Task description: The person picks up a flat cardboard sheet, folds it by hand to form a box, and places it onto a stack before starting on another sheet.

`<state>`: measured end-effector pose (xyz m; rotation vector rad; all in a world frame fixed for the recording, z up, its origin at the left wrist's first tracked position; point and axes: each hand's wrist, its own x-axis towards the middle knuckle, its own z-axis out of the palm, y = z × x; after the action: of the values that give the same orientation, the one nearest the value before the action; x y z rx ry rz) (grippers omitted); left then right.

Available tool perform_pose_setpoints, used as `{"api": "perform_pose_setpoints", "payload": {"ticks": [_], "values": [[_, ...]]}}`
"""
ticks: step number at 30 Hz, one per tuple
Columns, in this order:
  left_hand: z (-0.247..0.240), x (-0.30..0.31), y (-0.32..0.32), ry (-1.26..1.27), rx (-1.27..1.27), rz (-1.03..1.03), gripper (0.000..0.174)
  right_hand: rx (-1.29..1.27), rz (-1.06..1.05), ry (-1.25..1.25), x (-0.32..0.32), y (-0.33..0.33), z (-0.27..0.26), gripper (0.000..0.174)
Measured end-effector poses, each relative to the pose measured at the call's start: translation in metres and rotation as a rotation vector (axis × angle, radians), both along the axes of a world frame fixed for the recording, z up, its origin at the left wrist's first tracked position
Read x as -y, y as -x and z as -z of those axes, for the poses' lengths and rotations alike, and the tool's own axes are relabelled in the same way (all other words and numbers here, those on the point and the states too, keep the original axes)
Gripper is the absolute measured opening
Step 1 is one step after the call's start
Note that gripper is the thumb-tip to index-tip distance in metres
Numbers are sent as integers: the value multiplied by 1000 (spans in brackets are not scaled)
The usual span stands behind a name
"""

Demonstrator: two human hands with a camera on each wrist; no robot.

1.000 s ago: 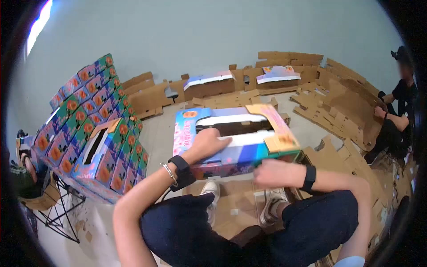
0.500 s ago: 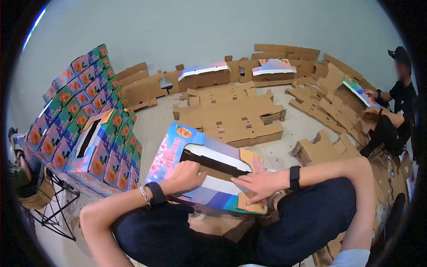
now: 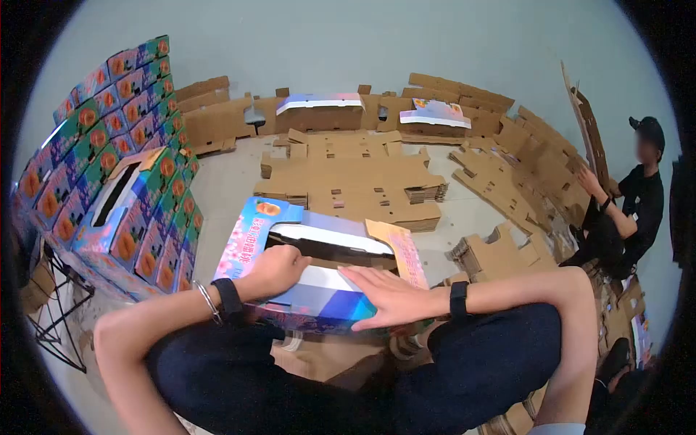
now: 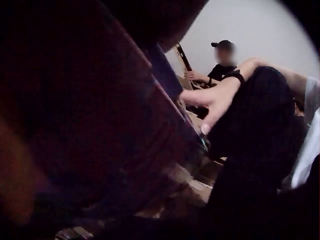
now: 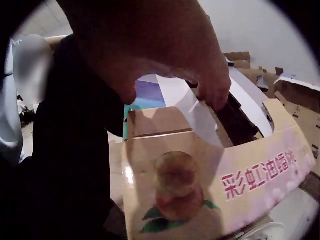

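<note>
A printed peach carton [image 3: 250, 230], blue and pink with a long slot in its top, stands tilted before the person's knees. Over the slot's near edge the left hand [image 3: 275, 272] grips the top panel, its fingertips hidden inside. The right hand [image 3: 391, 296] lies on the near panel with fingers straight, their tips at the slot's edge and the thumb at the front edge. In the right wrist view, the right hand [image 5: 165, 45] spans that panel beside a tan end flap [image 5: 165, 120]. The left wrist view is mostly dark, with the right hand's thumb [image 4: 210, 117] on the carton's front.
A tall stack of finished peach cartons [image 3: 145, 246] stands at the left. Flat cardboard blanks [image 3: 341, 174] lie ahead on the floor, with more blanks [image 3: 507, 254] at the right. Another person [image 3: 638, 203] crouches at the right, holding a cardboard sheet [image 3: 583, 119].
The carton has come down and back toward the knees. The right hand, blurred by its front side earlier, now lies flat on the top panel. The other person has raised a cardboard sheet.
</note>
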<state>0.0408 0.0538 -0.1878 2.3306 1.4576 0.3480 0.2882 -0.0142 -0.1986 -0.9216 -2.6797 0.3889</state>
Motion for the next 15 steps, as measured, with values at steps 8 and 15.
{"api": "perform_pose_setpoints", "payload": {"ticks": [8, 15], "values": [[-10, 3, 0, -156, -14, 65, 36, 101, 42, -109, -7, -1, -30, 95], [-24, 10, -6, -232, 106, 7, 34, 206, 56, -288, -7, -17, -52, 73]]}}
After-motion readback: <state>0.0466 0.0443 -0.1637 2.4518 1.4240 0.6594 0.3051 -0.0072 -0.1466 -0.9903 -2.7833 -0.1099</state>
